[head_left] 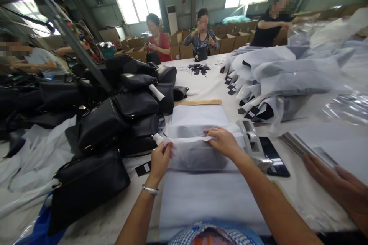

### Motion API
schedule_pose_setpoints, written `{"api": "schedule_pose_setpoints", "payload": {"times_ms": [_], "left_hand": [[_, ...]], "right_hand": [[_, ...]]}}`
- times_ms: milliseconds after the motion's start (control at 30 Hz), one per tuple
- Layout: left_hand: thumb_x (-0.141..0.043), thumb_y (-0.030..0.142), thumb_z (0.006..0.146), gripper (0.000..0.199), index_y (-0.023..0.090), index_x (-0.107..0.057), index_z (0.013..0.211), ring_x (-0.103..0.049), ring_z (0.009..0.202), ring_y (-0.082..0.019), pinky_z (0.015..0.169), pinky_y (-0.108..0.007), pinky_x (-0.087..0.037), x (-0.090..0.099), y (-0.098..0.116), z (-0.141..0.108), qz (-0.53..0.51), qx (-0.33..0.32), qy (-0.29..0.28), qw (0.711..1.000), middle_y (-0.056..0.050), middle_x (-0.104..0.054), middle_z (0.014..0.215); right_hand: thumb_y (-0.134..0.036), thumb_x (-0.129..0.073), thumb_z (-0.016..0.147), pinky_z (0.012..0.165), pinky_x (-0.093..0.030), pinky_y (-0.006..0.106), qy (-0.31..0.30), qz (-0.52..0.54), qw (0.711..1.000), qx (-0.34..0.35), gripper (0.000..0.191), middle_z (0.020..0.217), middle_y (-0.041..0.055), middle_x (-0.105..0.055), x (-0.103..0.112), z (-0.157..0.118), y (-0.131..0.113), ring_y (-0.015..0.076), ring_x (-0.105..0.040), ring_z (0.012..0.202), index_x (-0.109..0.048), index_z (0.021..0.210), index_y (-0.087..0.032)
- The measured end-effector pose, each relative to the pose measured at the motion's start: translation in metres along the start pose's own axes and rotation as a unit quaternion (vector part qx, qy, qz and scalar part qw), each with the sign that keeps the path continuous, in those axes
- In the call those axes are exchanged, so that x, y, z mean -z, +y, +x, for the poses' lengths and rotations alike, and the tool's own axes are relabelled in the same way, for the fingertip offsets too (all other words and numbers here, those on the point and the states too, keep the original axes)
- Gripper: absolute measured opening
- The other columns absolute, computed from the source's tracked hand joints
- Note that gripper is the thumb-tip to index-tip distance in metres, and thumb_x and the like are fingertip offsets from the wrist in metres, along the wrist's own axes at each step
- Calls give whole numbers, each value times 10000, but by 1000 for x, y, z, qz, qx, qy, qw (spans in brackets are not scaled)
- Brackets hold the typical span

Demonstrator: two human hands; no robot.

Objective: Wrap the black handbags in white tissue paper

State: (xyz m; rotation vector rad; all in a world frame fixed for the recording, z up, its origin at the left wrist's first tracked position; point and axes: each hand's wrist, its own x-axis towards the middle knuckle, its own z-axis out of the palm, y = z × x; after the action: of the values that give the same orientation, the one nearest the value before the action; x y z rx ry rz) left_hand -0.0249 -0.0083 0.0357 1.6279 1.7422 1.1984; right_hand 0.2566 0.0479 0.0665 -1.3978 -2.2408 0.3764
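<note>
A dark bag wrapped in thin white paper (198,157) lies on a stack of white sheets (201,199) in front of me. My left hand (161,157) pinches the paper at the bundle's left end, beside a white-wrapped strap end. On the top edge, right of its middle, my right hand (222,141) grips the paper between thumb and fingers. A black tag (143,169) lies left of my left wrist. Just right of the bundle stands a grey tape dispenser (251,139), with a dark phone (274,157) beside it.
Black bags (97,126) are piled at the left. Wrapped bags (287,72) with black tags are heaped at the back right. Another person's hands (333,183) touch sheets at the right. Several people work across the table (207,80), near open cardboard boxes (186,50).
</note>
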Motion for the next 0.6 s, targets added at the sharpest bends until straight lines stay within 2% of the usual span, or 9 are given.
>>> {"api": "schedule_pose_setpoints", "payload": {"times_ms": [67,133,200,233,267,333,400,500,600], "left_hand": [[-538,446,915,348,149,-687,1020,-677,662,-179,633,-268,-523,-3,-2,8,7,2,2,1000,-38,-723,752],[-535,406,927,423,159,-579,1268,-695,926,-229,802,-337,-541,-4,1,9,46,-21,54,997,-105,-725,1059],[-536,365,939,538,193,-415,1434,-572,1230,-281,1017,-448,-454,-7,11,7,126,-93,125,980,-155,-595,1345],[-544,349,942,563,216,-375,1462,-488,1327,-296,1099,-502,-368,-9,18,6,172,-146,135,965,-156,-535,1420],[-555,342,941,567,238,-368,1467,-426,1380,-305,1150,-549,-276,-12,26,5,213,-202,120,949,-147,-508,1452],[-583,346,932,562,268,-388,1454,-415,1387,-313,1179,-613,-140,-19,42,8,260,-283,26,923,-124,-545,1425],[-613,355,915,553,273,-422,1428,-488,1323,-308,1174,-646,-89,-27,54,17,280,-306,-67,908,-107,-613,1344],[-649,330,892,452,257,-530,1322,-627,1089,-261,1161,-644,-152,-35,62,37,291,-279,-130,906,-60,-707,1100],[-646,286,888,144,246,-659,1026,-636,905,-223,1106,-580,-315,-38,58,51,282,-272,-174,903,-10,-693,895]], "right_hand": [[-274,-665,860,944,-498,405,4,3,1000,2,73,1151,-7,-732,2,1,0,223,-669,1043,-734,841,-259],[-296,-696,843,892,-521,389,7,2,1000,2,61,1136,-3,-737,3,2,0,229,-672,1026,-742,858,-259],[-287,-718,828,903,-518,399,8,-1,1000,4,57,1126,-2,-741,3,4,-1,231,-677,1015,-744,869,-257],[-283,-725,824,927,-508,411,8,-3,1000,6,54,1120,1,-742,2,5,-1,232,-680,1010,-744,867,-255],[-278,-730,821,955,-495,423,9,-4,1000,9,52,1116,5,-744,2,6,-1,232,-683,1008,-743,864,-253],[-279,-732,822,1002,-463,439,15,-3,1000,18,53,1106,17,-746,0,7,-2,228,-686,1010,-740,864,-249],[-292,-727,830,1023,-444,441,20,2,999,26,65,1097,27,-748,0,6,0,223,-685,1017,-736,876,-246],[-292,-713,842,1061,-403,469,7,17,999,31,58,1127,30,-736,6,2,5,222,-674,1055,-723,878,-248],[-241,-698,839,1092,-352,535,-7,15,1000,20,10,1201,41,-706,16,-3,13,239,-649,1118,-707,844,-241]]}}
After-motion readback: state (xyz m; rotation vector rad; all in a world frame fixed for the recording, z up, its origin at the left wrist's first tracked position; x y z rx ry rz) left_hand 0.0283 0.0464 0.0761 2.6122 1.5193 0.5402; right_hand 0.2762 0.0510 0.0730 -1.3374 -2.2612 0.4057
